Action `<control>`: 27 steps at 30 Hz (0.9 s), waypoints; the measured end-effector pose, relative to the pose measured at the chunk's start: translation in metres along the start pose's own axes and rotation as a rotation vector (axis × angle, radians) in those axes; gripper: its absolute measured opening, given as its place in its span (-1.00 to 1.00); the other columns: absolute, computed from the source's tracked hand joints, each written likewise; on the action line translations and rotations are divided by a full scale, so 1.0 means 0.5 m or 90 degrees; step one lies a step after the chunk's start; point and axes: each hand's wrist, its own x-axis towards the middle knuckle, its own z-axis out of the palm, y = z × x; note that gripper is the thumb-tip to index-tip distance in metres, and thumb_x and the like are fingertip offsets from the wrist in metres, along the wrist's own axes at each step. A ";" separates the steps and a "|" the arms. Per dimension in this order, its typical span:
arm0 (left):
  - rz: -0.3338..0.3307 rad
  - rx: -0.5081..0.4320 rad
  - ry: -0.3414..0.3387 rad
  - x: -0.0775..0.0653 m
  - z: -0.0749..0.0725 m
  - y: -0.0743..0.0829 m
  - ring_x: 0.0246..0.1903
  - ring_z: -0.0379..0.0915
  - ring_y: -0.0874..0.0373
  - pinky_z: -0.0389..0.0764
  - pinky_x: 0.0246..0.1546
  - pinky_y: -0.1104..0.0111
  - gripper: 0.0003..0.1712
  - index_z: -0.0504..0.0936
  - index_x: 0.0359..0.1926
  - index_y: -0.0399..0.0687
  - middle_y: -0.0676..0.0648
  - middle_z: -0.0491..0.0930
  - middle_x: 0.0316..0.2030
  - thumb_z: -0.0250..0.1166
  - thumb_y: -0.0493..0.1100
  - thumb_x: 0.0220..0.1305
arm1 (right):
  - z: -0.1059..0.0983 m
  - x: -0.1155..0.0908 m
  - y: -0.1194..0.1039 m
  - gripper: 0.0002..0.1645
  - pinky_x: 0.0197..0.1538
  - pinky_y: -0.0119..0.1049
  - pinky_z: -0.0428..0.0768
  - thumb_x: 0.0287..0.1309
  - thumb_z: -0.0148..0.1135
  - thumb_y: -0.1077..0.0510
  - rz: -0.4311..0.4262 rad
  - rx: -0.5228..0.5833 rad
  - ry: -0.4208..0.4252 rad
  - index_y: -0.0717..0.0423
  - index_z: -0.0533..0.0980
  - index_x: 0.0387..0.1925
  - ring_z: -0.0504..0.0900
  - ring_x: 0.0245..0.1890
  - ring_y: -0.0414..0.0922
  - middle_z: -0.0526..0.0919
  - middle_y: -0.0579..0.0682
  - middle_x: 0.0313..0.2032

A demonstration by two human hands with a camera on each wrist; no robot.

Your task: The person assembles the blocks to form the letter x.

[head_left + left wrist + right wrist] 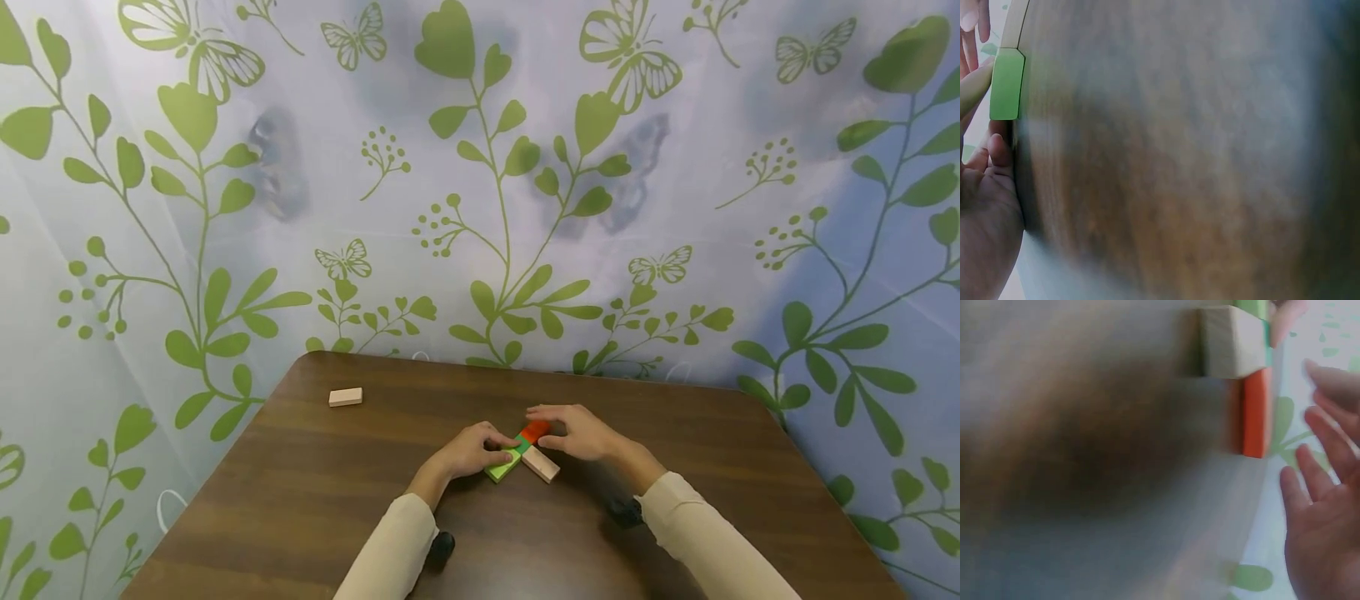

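Observation:
My left hand [467, 450] holds a light green block [504, 468] between thumb and index finger on the table; the block's long side shows in the left wrist view [1007, 84]. Beyond it in the same diagonal line come a darker green block [523, 443] and an orange-red block [535, 430]. A plain wooden block [542, 465] lies at an angle against this row, on its near right side. Over the orange-red block hovers my right hand [585, 432], fingers spread and relaxed; the right wrist view shows this hand [1329, 500] apart from the orange-red block [1256, 415].
Another plain wooden block [346, 397] lies alone toward the back left of the brown table [300, 492]. A curtain [420, 275] with green leaves and butterflies hangs behind the table's back edge.

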 end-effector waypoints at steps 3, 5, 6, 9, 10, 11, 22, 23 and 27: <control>0.004 0.019 -0.001 0.002 -0.002 -0.002 -0.10 0.47 0.12 0.53 -0.03 0.18 -0.67 0.76 0.17 -0.03 0.00 0.53 -0.05 0.37 -0.13 0.44 | 0.014 -0.011 0.003 -0.44 0.29 0.41 0.26 0.44 0.30 0.13 -0.023 0.012 0.020 0.35 0.50 0.33 0.25 0.42 0.39 0.45 0.29 0.37; 0.008 0.030 -0.003 0.004 -0.002 -0.006 -0.09 0.47 0.13 0.54 -0.01 0.17 -0.67 0.76 0.17 0.00 0.03 0.53 -0.04 0.37 -0.12 0.44 | 0.023 -0.017 0.005 -0.44 0.30 0.41 0.24 0.43 0.31 0.12 -0.024 0.026 0.022 0.33 0.51 0.33 0.22 0.44 0.38 0.45 0.28 0.37; 0.008 0.032 -0.003 0.005 -0.001 -0.009 -0.09 0.47 0.14 0.53 -0.01 0.17 -0.67 0.76 0.17 0.01 0.04 0.53 -0.04 0.37 -0.11 0.44 | 0.027 -0.020 0.006 -0.44 0.30 0.40 0.25 0.43 0.32 0.10 -0.022 0.028 0.020 0.32 0.52 0.32 0.23 0.44 0.36 0.46 0.27 0.36; 0.011 0.035 -0.004 0.008 0.000 -0.015 -0.09 0.47 0.15 0.53 -0.02 0.18 -0.66 0.75 0.18 0.03 0.07 0.53 -0.05 0.37 -0.10 0.44 | 0.037 -0.028 0.009 -0.43 0.30 0.35 0.30 0.41 0.34 0.06 -0.018 0.028 0.009 0.27 0.54 0.31 0.27 0.43 0.30 0.47 0.24 0.36; 0.010 0.035 -0.004 0.009 0.001 -0.017 -0.10 0.47 0.16 0.53 -0.02 0.19 -0.67 0.76 0.18 0.03 0.07 0.53 -0.05 0.37 -0.10 0.44 | 0.039 -0.030 0.010 -0.44 0.30 0.34 0.31 0.40 0.35 0.05 -0.015 0.024 0.006 0.25 0.55 0.31 0.29 0.43 0.28 0.47 0.23 0.36; 0.009 0.035 -0.005 0.009 0.002 -0.017 -0.10 0.47 0.16 0.53 -0.03 0.19 -0.67 0.76 0.18 0.04 0.08 0.53 -0.06 0.37 -0.10 0.44 | 0.041 -0.032 0.011 -0.43 0.30 0.32 0.32 0.40 0.36 0.04 -0.013 0.019 0.003 0.23 0.56 0.31 0.31 0.43 0.26 0.47 0.22 0.36; 0.016 0.044 -0.010 0.010 0.003 -0.011 -0.08 0.48 0.15 0.53 -0.01 0.19 -0.66 0.75 0.19 0.04 0.08 0.53 -0.05 0.36 -0.11 0.45 | 0.044 -0.041 0.017 -0.43 0.31 0.38 0.25 0.38 0.36 -0.01 0.015 0.036 -0.004 0.19 0.57 0.30 0.27 0.44 0.22 0.42 0.20 0.39; 0.018 0.046 -0.010 0.010 0.003 -0.012 -0.08 0.48 0.15 0.53 -0.01 0.19 -0.66 0.75 0.19 0.04 0.08 0.53 -0.05 0.36 -0.11 0.45 | 0.045 -0.040 0.017 -0.43 0.31 0.39 0.24 0.38 0.36 -0.02 0.017 0.039 -0.003 0.18 0.58 0.30 0.27 0.45 0.21 0.42 0.20 0.39; 0.040 0.061 -0.012 0.006 -0.001 -0.015 -0.12 0.48 0.16 0.53 -0.05 0.22 -0.64 0.73 0.21 -0.01 0.04 0.52 -0.07 0.35 -0.11 0.46 | 0.048 -0.035 0.018 -0.43 0.31 0.44 0.19 0.37 0.37 -0.04 0.019 0.043 0.000 0.18 0.59 0.28 0.29 0.44 0.22 0.43 0.19 0.38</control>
